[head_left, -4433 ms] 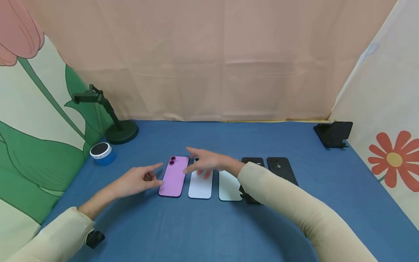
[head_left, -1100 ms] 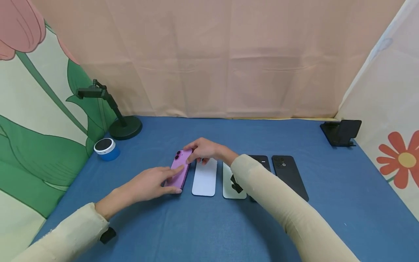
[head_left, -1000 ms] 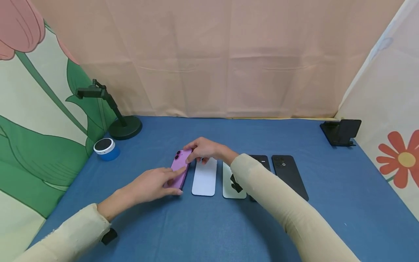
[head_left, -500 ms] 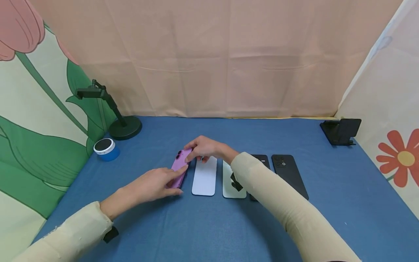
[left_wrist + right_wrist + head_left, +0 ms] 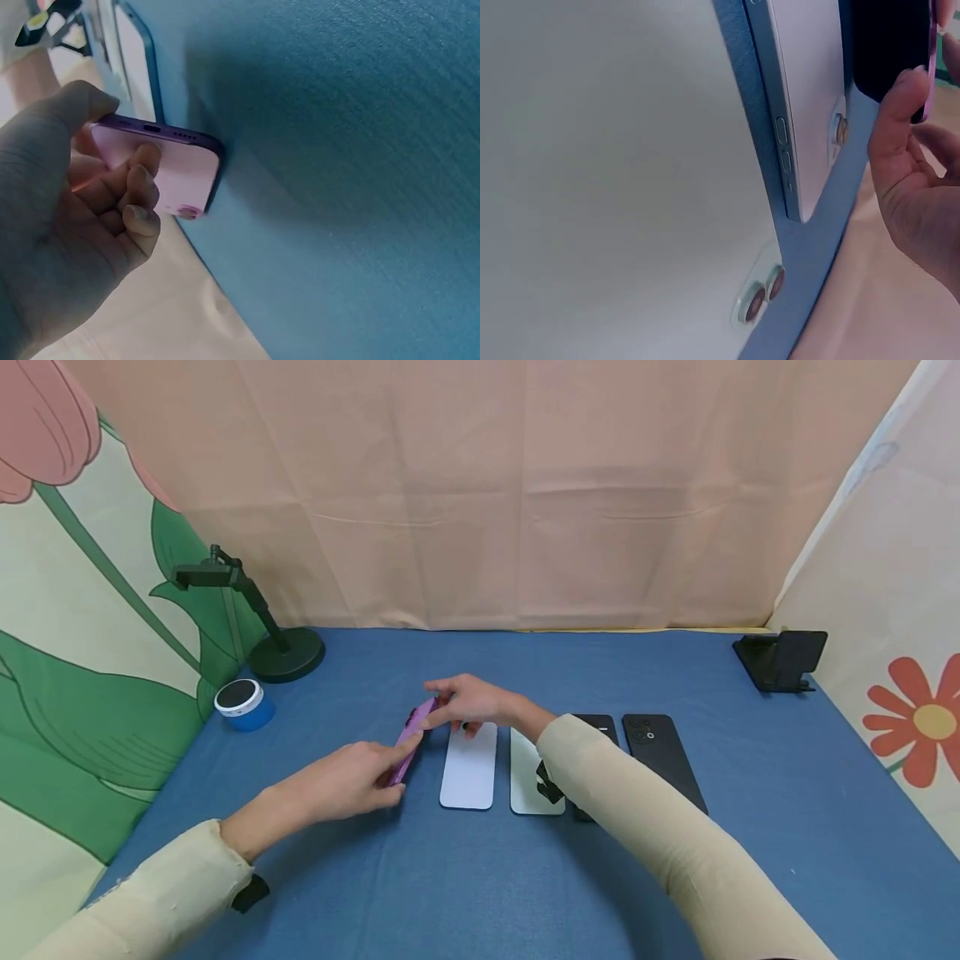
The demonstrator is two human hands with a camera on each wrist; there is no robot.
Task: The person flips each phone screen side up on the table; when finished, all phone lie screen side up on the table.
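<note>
A pink phone [image 5: 412,727] is tipped up on a long side, held between both hands. Its pink back [image 5: 187,172] and bottom edge show in the left wrist view; the dark screen side [image 5: 892,45] shows in the right wrist view. My left hand [image 5: 341,781] grips the near end, thumb at the bottom edge and fingers against the back. At the far end, my right hand [image 5: 480,703] pinches the phone, its thumb against the screen side. Beneath the right hand lies a white phone [image 5: 468,772], its upper end partly hidden.
Right of the white phone lie a pale green phone [image 5: 525,777], a black phone [image 5: 597,723] mostly behind the right sleeve, and another black phone [image 5: 660,756]. A black lamp-like stand [image 5: 285,653] and blue-white round container [image 5: 245,704] stand left; a black stand [image 5: 783,662] sits back right.
Both hands have taken hold of the pink phone, which lay flat at first. It has tipped up further, so only a narrow strip now shows from above.
</note>
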